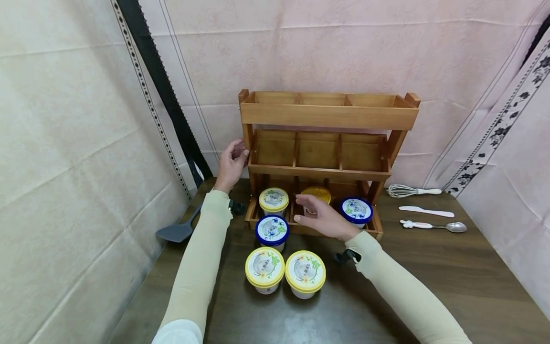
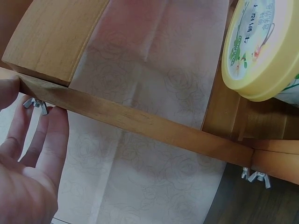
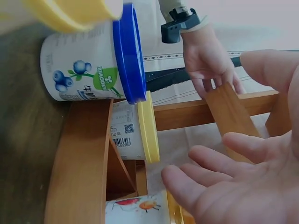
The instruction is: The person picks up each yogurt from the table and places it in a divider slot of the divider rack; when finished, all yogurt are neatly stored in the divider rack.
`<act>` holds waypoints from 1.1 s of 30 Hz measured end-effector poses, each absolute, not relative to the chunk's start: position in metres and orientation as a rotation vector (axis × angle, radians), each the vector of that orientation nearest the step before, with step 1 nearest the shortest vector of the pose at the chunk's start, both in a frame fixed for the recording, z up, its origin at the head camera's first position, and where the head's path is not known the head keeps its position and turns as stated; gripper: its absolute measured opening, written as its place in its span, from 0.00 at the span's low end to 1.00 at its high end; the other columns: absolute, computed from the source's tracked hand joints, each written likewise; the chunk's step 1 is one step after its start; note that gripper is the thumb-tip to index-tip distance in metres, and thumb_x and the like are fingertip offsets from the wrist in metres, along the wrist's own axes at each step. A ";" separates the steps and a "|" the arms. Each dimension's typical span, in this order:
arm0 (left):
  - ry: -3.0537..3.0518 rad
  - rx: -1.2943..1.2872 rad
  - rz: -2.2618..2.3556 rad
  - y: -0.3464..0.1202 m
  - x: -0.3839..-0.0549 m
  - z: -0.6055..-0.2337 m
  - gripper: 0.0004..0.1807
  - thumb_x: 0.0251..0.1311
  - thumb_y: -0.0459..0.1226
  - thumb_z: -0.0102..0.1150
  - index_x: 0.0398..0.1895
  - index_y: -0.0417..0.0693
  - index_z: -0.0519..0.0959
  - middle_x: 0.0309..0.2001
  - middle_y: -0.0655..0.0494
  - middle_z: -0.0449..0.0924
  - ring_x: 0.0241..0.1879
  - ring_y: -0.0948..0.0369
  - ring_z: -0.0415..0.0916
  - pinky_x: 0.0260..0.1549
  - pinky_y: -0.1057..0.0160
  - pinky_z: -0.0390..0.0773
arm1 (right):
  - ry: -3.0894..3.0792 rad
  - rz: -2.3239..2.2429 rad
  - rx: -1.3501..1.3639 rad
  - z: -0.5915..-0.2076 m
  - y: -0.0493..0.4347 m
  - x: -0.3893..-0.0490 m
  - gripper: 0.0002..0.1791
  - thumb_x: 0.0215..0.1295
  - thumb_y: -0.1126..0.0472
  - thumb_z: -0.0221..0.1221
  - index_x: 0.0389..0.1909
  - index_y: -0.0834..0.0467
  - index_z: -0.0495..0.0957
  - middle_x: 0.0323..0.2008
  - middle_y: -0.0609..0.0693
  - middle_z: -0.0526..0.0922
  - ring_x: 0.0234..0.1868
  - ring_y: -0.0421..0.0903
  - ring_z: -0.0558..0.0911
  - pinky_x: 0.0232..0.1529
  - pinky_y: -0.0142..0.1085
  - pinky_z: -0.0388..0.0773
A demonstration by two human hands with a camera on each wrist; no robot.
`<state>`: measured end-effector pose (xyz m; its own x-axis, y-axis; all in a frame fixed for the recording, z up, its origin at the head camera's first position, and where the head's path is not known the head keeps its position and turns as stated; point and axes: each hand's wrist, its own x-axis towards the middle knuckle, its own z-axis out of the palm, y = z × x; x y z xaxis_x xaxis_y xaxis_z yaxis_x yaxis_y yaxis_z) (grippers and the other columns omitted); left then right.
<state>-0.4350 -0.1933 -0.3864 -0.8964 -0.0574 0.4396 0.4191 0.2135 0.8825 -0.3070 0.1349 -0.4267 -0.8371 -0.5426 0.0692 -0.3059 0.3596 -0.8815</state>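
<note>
The rack (image 1: 328, 114) bears three lidded tubs (image 1: 273, 198) on its lowest tier, apparently placed; three table tubs (image 1: 305, 271) before it seem outstanding. Left hand (image 1: 232, 165) grips the rack's side; right hand (image 1: 322, 217), fingers spread, hovers empty.

Yellow lids (image 1: 305, 271), blue lids (image 1: 272, 230); brown rack (image 1: 328, 114).

The dark wood-grain table (image 1: 429, 272) supports the 3-tier wooden rack (image 1: 328, 114). Directly in front of the rack: 1 blue tub (image 1: 272, 229). Farther in front of the rack: 2 yellow tubs (image 1: 265, 267) (image 1: 305, 271), side by side. Right of the rack, back to front: 1 whisk (image 1: 401, 191), 1 knife (image 1: 427, 211), 1 spoon (image 1: 434, 226). Left of the rack: 1 spatula (image 1: 176, 232). The rack's bottom tier carries 3 tubs: left yellow tub (image 1: 273, 199), middle amber tub (image 1: 320, 192), right blue tub (image 1: 356, 209).
</note>
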 end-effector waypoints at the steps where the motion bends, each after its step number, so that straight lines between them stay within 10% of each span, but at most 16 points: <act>1: -2.117 -0.333 -1.726 -0.193 -0.435 -0.386 0.21 0.78 0.44 0.59 0.71 0.61 0.76 0.62 0.51 0.78 0.57 0.55 0.78 0.58 0.51 0.86 | 2.378 -1.472 -0.769 -0.427 0.138 -0.304 0.41 0.74 0.43 0.65 0.81 0.49 0.60 0.81 0.55 0.64 0.82 0.60 0.62 0.79 0.60 0.62; 27: -2.137 -0.342 -1.675 -0.193 -0.435 -0.387 0.21 0.79 0.44 0.58 0.72 0.63 0.75 0.63 0.51 0.79 0.60 0.53 0.78 0.60 0.50 0.85 | 2.329 -1.241 -0.943 -0.464 0.172 -0.240 0.39 0.71 0.48 0.69 0.78 0.50 0.65 0.76 0.58 0.71 0.75 0.63 0.71 0.71 0.65 0.73; 33: -2.114 -0.345 -1.696 -0.193 -0.435 -0.386 0.22 0.78 0.43 0.59 0.72 0.59 0.76 0.63 0.49 0.79 0.58 0.55 0.79 0.55 0.56 0.87 | 2.218 -1.304 -0.972 -0.475 0.181 -0.231 0.43 0.65 0.53 0.74 0.78 0.47 0.64 0.75 0.56 0.71 0.72 0.58 0.75 0.67 0.48 0.81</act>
<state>-0.4352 -0.1933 -0.3863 -0.8868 -0.0595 0.4582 0.4344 0.2305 0.8707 -0.2313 0.1808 -0.4746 -0.6842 -0.7292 0.0148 -0.3674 0.3270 -0.8707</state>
